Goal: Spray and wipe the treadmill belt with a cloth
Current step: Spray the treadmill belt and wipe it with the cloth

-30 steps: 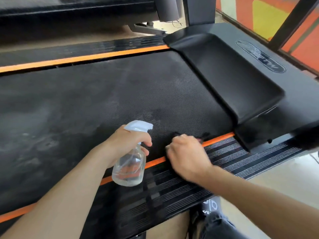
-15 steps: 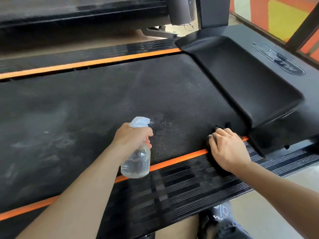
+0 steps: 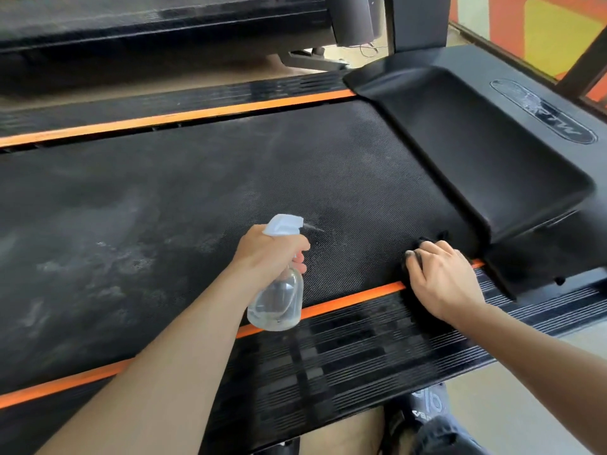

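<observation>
We're mid-spray: left hand squeezes bottle, right hand presses cloth center-right; next, wipe belt.

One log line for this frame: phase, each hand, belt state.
phase: spraying | left hand: grips spray bottle | right hand: presses dark cloth at belt edge | belt: dusty smears

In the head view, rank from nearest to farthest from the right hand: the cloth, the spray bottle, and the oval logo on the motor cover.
From the right hand:
1. Black cloth, under its fingers, at the belt's near edge.
2. Spray bottle, to the left, held by the left hand.
3. Oval logo, far upper right.
</observation>
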`<state>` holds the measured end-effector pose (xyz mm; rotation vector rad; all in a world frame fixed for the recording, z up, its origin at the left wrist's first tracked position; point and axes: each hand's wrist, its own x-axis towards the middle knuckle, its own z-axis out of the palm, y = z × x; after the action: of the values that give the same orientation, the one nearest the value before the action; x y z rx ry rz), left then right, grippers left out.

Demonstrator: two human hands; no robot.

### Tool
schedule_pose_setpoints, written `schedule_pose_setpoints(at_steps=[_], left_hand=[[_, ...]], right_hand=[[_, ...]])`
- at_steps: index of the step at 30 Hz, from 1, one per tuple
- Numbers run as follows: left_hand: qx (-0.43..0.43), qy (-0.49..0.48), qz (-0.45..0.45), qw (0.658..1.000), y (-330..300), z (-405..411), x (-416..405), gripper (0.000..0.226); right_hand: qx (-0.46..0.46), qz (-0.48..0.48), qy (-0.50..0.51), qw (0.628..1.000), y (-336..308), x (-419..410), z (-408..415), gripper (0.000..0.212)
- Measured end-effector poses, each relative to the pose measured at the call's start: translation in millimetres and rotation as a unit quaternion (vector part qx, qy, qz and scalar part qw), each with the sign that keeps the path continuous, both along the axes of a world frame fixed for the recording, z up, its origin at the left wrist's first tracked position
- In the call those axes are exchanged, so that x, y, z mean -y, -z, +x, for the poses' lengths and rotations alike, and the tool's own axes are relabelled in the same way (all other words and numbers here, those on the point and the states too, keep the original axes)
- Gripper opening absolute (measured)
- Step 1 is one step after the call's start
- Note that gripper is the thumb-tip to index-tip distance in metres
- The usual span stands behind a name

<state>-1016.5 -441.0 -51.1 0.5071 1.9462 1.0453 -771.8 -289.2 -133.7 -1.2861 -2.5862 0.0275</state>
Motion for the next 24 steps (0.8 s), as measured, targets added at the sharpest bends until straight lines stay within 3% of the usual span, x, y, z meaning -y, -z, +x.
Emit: schedule_pose_setpoints(at_steps=[4,6,8,11,14,17,20,24], left_hand=[[-0.013,-0.065,0.021,0.998,6,-9,1,0.018],[-0.022,-0.079,0.051,0.995,10,-15,3,0.020],[-0.058,-0.091,0.080,0.991,14,-18,8,0.023],[-0.086,-0.119,0.124,0.981,20,-19,21,0.019],[-0.069,-0.123,0.139,0.980,29,-14,37,0.014],[-0.079,-0.099,0.153,0.980,45,-1,53,0.012],[-0.106,-0.079,0.154,0.979,57,2,59,0.012],[-0.132,-0.100,0.156,0.974,62,2,57,0.028]], right_hand=[[-0.006,-0.032,0.006,0.999,-10,14,-24,0.043],[-0.018,-0.049,-0.096,0.994,-14,43,-45,0.039],[-0.015,-0.107,-0.245,0.964,-12,71,-72,0.039],[0.039,-0.170,-0.346,0.922,-10,76,-111,0.059],[0.084,-0.130,-0.315,0.936,3,43,-130,0.059],[0.089,-0.069,-0.197,0.974,11,-8,-147,0.052],[0.079,-0.101,-0.107,0.986,13,-29,-162,0.053],[0.106,-0.133,-0.222,0.960,5,18,-119,0.058]])
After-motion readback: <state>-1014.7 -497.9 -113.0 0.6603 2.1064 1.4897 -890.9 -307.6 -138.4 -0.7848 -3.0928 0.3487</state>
